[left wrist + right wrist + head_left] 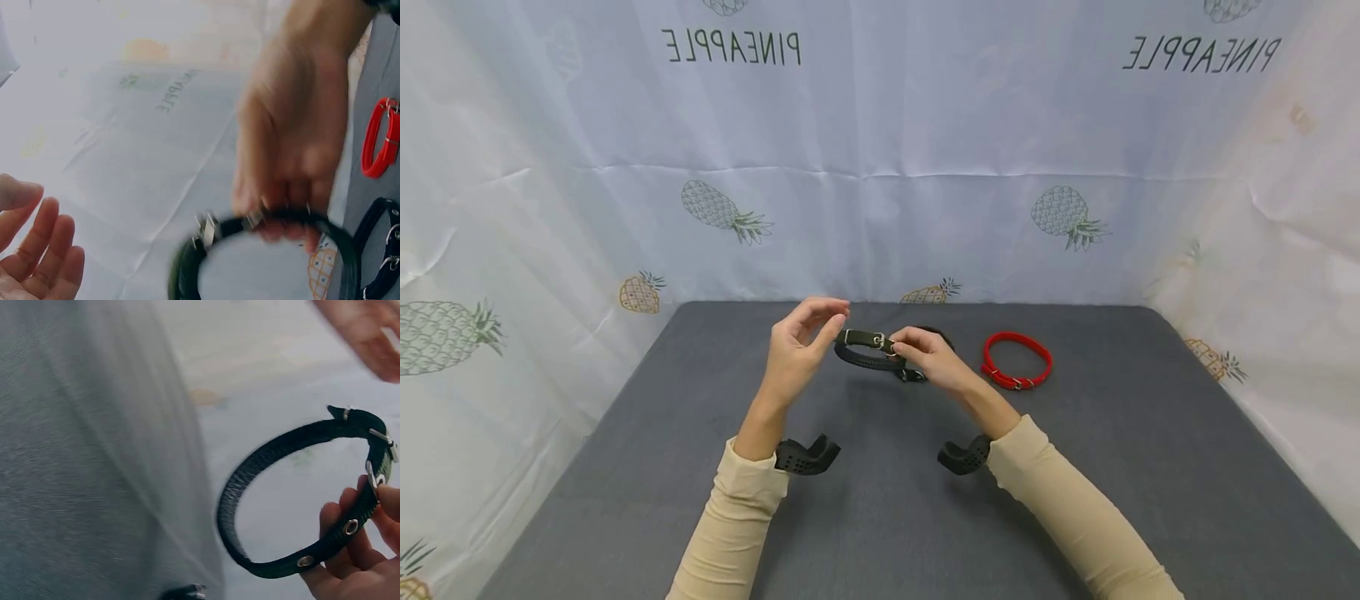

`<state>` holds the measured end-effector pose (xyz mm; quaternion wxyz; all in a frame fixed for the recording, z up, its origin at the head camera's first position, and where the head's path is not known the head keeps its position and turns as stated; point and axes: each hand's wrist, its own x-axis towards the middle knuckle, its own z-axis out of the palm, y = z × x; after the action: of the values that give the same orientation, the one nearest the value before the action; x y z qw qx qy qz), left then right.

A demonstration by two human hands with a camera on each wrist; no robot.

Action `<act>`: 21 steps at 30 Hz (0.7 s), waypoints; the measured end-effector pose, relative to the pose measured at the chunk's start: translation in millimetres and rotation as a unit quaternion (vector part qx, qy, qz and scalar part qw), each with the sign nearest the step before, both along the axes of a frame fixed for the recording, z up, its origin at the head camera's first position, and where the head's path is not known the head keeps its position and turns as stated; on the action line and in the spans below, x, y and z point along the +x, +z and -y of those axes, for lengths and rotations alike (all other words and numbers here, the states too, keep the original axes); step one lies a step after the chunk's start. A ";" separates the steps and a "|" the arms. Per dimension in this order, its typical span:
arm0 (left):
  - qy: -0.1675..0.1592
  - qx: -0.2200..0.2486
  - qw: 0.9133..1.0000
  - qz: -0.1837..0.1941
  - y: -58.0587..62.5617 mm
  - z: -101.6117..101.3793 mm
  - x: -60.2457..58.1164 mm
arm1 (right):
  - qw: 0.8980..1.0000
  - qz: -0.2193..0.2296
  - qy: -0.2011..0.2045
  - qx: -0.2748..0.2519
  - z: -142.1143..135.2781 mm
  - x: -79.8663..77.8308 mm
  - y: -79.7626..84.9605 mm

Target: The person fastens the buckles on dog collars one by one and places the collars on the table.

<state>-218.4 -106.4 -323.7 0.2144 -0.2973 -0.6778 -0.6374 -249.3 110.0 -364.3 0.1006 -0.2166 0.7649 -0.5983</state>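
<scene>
My right hand (936,358) pinches a dark collar (867,361) with a silver buckle and metal eyelets, holding it above the table. In the right wrist view the collar (240,481) is fastened into a loop, the thumb and fingers gripping it beside the buckle. My left hand (796,354) is raised at the collar's left end, fingers apart from one another. The left wrist view shows a gap between that hand (40,256) and the collar (340,240). Behind my right hand, a second dark collar (913,376) lies on the table, partly hidden.
A red collar (1015,337), buckled into a ring, lies on the grey table (880,517) to the right of my right hand. A white pineapple-print curtain (880,125) hangs behind the table and along both sides. Each wrist wears a black mount (808,457).
</scene>
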 end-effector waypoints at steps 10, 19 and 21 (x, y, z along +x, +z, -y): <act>-0.017 -0.004 1.000 -0.006 -0.3 3.7 0.6 | 0.994 -0.072 -0.026 0.074 36.5 -16.5 -22.6; -0.025 0.001 1.000 -0.007 0.3 3.6 0.8 | 0.984 -0.116 -0.079 0.113 58.8 -31.1 -37.4; -0.027 0.003 1.000 -0.010 -0.2 3.9 0.5 | 0.979 -0.124 -0.094 0.135 64.5 -32.9 -42.0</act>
<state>-217.9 -110.3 -323.9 0.2046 -0.3208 -0.6652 -0.6425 -282.2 45.6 -406.3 -0.0230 -0.2008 0.8620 -0.4649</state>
